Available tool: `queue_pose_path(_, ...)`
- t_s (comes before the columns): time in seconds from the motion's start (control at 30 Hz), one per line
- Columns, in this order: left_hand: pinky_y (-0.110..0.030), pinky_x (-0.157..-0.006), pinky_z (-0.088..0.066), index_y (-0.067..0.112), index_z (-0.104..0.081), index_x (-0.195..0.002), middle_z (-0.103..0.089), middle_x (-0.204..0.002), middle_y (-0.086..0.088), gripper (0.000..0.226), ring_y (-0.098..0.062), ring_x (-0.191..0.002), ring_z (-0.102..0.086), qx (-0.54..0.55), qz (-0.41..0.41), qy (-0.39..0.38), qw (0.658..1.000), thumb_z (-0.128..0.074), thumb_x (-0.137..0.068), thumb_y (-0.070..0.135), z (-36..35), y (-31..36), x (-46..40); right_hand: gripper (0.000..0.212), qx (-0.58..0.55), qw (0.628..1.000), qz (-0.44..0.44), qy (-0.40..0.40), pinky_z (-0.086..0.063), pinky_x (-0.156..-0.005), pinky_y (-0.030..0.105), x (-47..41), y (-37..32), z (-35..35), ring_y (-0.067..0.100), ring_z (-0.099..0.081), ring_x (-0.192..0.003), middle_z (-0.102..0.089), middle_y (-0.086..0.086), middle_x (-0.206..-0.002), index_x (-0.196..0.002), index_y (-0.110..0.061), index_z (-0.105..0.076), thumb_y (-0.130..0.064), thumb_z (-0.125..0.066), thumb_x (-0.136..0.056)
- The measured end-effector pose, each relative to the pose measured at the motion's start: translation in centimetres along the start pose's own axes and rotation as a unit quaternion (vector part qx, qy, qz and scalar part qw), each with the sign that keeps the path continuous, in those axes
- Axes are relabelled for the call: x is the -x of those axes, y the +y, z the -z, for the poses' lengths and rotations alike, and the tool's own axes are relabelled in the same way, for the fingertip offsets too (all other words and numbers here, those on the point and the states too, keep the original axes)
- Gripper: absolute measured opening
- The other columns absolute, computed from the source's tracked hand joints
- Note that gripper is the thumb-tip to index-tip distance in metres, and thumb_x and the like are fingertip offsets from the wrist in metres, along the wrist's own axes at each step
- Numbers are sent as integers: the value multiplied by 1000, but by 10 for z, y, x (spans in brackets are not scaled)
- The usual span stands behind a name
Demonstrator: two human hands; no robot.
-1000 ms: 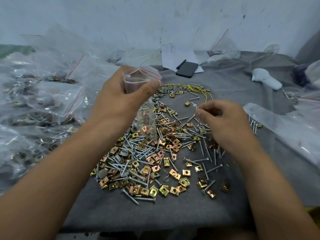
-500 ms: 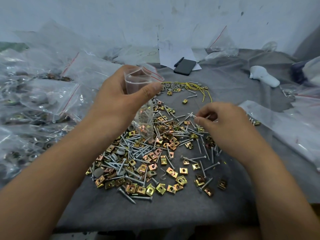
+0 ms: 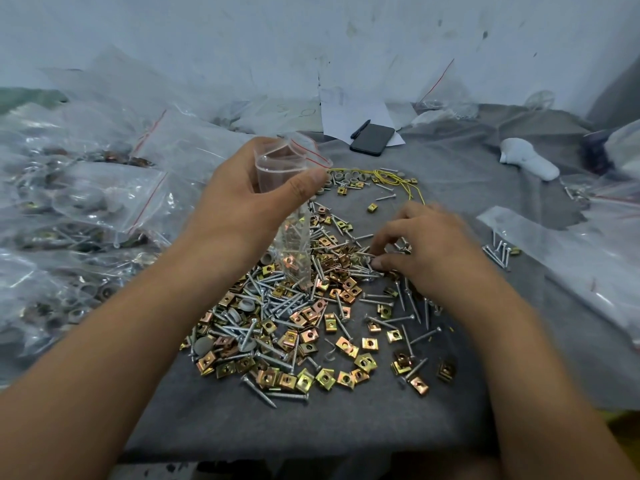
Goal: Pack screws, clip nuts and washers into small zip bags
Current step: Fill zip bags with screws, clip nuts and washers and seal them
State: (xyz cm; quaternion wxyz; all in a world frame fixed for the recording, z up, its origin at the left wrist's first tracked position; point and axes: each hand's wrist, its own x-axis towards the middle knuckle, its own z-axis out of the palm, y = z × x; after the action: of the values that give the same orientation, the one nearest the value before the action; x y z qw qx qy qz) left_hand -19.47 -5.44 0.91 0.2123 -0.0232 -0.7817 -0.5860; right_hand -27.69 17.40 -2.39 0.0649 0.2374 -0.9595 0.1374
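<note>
Grey cloth (image 3: 346, 427) under white wall (image 3: 311, 36); left hand (image 3: 242, 206) pinching zip bag (image 3: 291, 202); right hand's (image 3: 426, 247) grip unclear.

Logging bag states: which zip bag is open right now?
The small zip bag gripped in the left hand, mouth gaping; the filled bags lie piled at left.

The left hand (image 3: 249, 199) holds an open zip bag (image 3: 289, 216) upright above the screws (image 3: 277, 306) and clip nuts (image 3: 346, 344). The right hand (image 3: 426, 251) reaches down into the heap's right side, fingers curled among screws.
</note>
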Motion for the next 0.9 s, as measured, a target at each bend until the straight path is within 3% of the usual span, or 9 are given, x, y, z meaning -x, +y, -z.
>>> queue_pose_path(0.07, -8, -71, -49, 33, -70, -116, -79, -100, 18, 33, 5, -87, -72, 4, 2, 3, 1000, -78, -88, 48, 0, 1, 0, 12, -15, 999, 19, 32, -29, -83, 34, 4, 1, -5, 10, -43, -102, -55, -18, -101, -92, -46, -71, -47, -80, -83)
queue_pose_path(0.2, -7, -69, -49, 32, -70, -115, -79, -96, 18, 30, 6, -85, -71, 0, 6, 4, 1000, -79, -89, 45, 0, 2, -2, 6, -76, 995, 39, 43, -42, -90, 38, 5, 6, -12, 11, -50, -100, -56, -18, -96, -97, -34, -71, -35, -74, -93)
queue_pose_path(0.3, -7, -71, -50, 32, -69, -117, -80, -102, 17, 36, 4, -90, -73, 4, 8, -3, 1000, -78, -85, 48, 0, 3, -1, 5, -179, 982, 26, 58, -43, -79, 20, 7, 6, -14, 4, -55, -91, -61, -16, -94, -101, -28, -67, -28, -63, -102)
queue_pose_path(0.4, -9, -72, -53, 33, -69, -116, -79, -105, 17, 42, 2, -95, -74, 3, 12, -21, 1000, -78, -79, 53, 0, 3, 0, 8, -354, 931, 34, 78, -47, -75, 14, 13, -3, -9, 4, -64, -84, -70, -11, -88, -100, -21, -68, -19, -61, -104)
queue_pose_path(0.5, -15, -77, -58, 32, -68, -118, -80, -107, 14, 47, -3, -99, -76, -2, 14, -51, 999, -82, -76, 49, -1, 3, 1, 9, -493, 859, 65, 122, -57, -81, 22, 19, -17, 4, 14, -72, -87, -77, 0, -92, -102, -17, -70, -12, -62, -102)
queue_pose_path(0.57, -26, -86, -61, 35, -67, -120, -79, -109, 17, 53, -2, -100, -76, -25, 13, -78, 997, -86, -74, 52, -3, 4, 2, 9, -524, 834, 78, 158, -60, -82, 26, 22, -25, 15, 17, -74, -89, -78, 0, -94, -104, -19, -71, -16, -64, -101)
queue_pose_path(0.67, -43, -96, -60, 45, -65, -119, -77, -113, 20, 57, -5, -104, -75, -74, 2, -109, 991, -89, -69, 60, -6, 8, 6, 7, -473, 854, 110, 186, -60, -81, 31, 26, -33, 32, 17, -73, -89, -78, -1, -96, -106, -24, -72, -22, -67, -100)
queue_pose_path(0.8, -42, -100, -57, 45, -63, -121, -75, -115, 22, 56, -1, -107, -71, -115, -35, -117, 986, -89, -72, 54, -7, 13, 10, 8, -299, 920, 154, 200, -54, -83, 25, 31, -38, 47, 11, -67, -92, -69, -11, -97, -103, -24, -71, -22, -73, -96)
queue_pose_path(0.9, -43, -101, -57, 44, -63, -122, -74, -116, 21, 52, -2, -108, -72, -118, -43, -127, 984, -91, -79, 42, -7, 14, 11, 9, -209, 947, 162, 181, -44, -81, 14, 33, -42, 52, 2, -58, -92, -61, -12, -100, -102, -24, -72, -26, -73, -94)
